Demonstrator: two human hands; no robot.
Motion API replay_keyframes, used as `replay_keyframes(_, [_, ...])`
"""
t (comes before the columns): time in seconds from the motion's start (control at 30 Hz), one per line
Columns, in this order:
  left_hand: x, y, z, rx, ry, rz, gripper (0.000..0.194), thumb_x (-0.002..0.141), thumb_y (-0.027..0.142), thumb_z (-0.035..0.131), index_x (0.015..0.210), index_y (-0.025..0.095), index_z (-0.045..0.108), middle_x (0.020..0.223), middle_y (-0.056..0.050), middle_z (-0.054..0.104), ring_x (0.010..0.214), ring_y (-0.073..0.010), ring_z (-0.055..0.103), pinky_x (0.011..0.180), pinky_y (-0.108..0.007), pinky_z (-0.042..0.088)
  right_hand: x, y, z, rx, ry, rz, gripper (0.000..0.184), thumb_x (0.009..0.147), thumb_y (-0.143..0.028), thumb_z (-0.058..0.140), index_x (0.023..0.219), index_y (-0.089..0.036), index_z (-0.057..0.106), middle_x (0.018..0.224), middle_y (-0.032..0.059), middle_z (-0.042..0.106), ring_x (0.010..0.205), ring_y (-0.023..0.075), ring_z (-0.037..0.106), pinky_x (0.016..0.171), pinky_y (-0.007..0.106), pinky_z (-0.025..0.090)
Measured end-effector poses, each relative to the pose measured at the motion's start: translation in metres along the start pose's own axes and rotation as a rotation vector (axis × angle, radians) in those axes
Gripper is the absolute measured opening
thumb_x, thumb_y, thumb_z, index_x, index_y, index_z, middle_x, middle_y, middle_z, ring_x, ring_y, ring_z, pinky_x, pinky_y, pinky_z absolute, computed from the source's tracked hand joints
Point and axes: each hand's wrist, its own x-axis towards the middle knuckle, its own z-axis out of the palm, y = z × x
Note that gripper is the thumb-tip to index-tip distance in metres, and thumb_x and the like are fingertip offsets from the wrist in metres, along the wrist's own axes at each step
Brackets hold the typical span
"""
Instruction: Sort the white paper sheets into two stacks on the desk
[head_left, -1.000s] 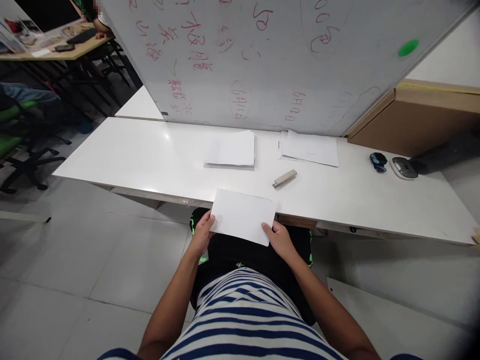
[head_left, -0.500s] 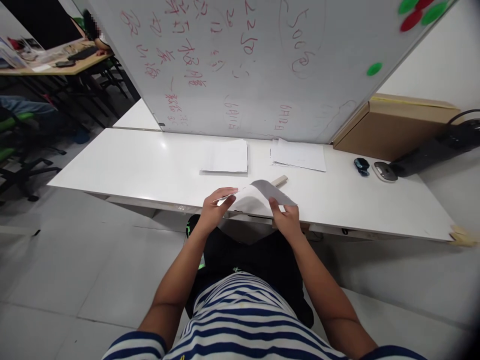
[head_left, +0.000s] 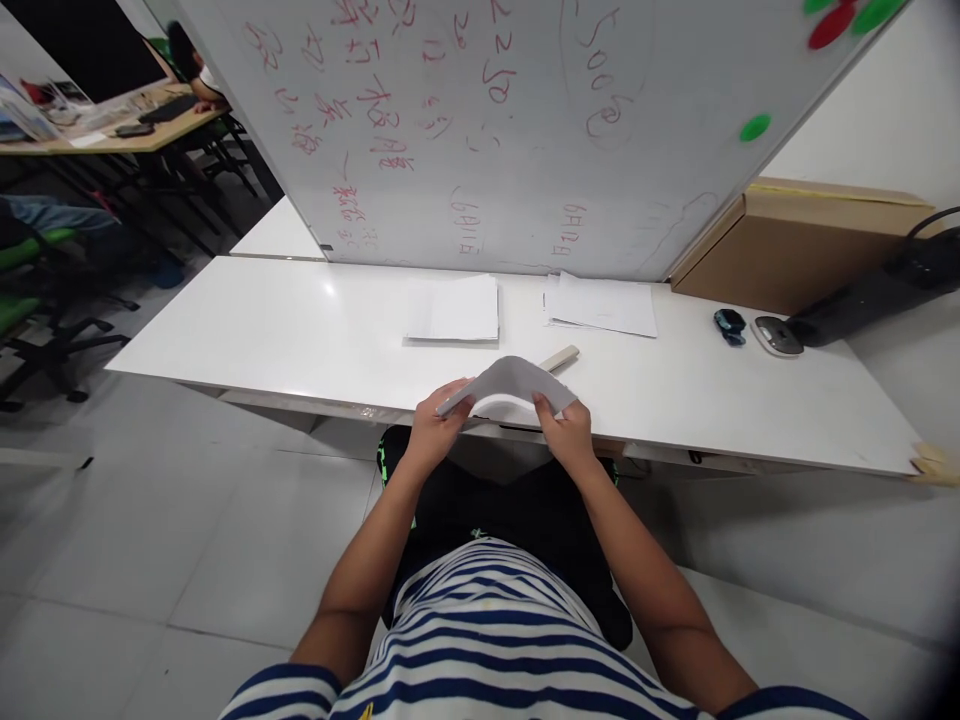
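Note:
A sheet of white paper arches upward between my two hands at the front edge of the white table. My left hand pinches its left end, thumb on the near side. Its right end is gripped by my right hand, the thumb pressed against the paper. Whether it is one sheet or more, I cannot tell. Just behind the paper lies a beige bar-shaped object, partly covered by it. Farther back rest a neat paper stack and a looser paper stack.
A whiteboard with red writing stands at the table's back. To the right are a cardboard box, a dark watch, a grey mouse-shaped object and a black cylinder. Another person's arm shows at a far desk.
The paper has gone from an uneven, twisted curve to an even arch with both ends gripped. My right hand has moved slightly left and down. The whole view has shifted a little.

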Motion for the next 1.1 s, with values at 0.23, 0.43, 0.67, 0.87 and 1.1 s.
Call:
replay_keyframes(0.23, [0.004,-0.017,0.01,-0.02,-0.002,-0.105,0.04,0.082,0.05,0.062,0.101,0.017,0.072,0.095,-0.005,0.072,0.095,-0.0253,0.065,0.083,-0.033,0.05,-0.003,0.005,0.012,0.104,-0.025,0.185,0.049,0.084,-0.056,0.055,0.107,-0.015,0.068,0.105,0.0129,0.071,0.099,0.0295,0.064,0.087,0.041,0.049])
replay_keyframes(0.43, [0.009,-0.025,0.011,0.047,0.024,-0.115,0.043,0.083,0.053,0.059,0.098,0.014,0.071,0.083,-0.005,0.07,0.09,-0.0241,0.064,0.076,-0.03,0.049,-0.002,0.011,0.009,0.081,0.005,0.158,0.047,0.085,-0.053,0.055,0.109,-0.014,0.067,0.106,0.0131,0.071,0.1,0.0292,0.064,0.087,0.041,0.049])
replay_keyframes(0.67, [0.018,-0.026,0.016,0.08,-0.002,-0.086,0.04,0.084,0.052,0.057,0.091,0.016,0.07,0.082,-0.005,0.069,0.088,-0.024,0.063,0.077,-0.032,0.048,-0.004,0.016,0.012,0.003,0.04,0.053,0.045,0.087,-0.05,0.053,0.115,-0.016,0.064,0.111,0.0138,0.067,0.107,0.0292,0.06,0.092,0.043,0.047])
replay_keyframes(0.87, [0.017,-0.031,0.014,0.049,0.041,-0.106,0.041,0.082,0.051,0.06,0.095,0.014,0.07,0.081,-0.005,0.069,0.093,-0.025,0.063,0.079,-0.031,0.049,-0.008,0.02,0.013,-0.144,0.092,-0.068,0.043,0.089,-0.046,0.051,0.12,-0.018,0.06,0.116,0.0139,0.061,0.114,0.0286,0.053,0.099,0.046,0.044])
replay_keyframes(1.1, [0.015,-0.04,0.009,0.094,-0.005,-0.107,0.041,0.084,0.052,0.056,0.091,0.014,0.071,0.083,-0.006,0.071,0.09,-0.0245,0.064,0.079,-0.031,0.048,-0.011,0.017,0.019,-0.157,0.073,-0.118,0.039,0.089,-0.042,0.049,0.117,-0.017,0.061,0.112,0.0144,0.062,0.111,0.0287,0.053,0.097,0.046,0.045])
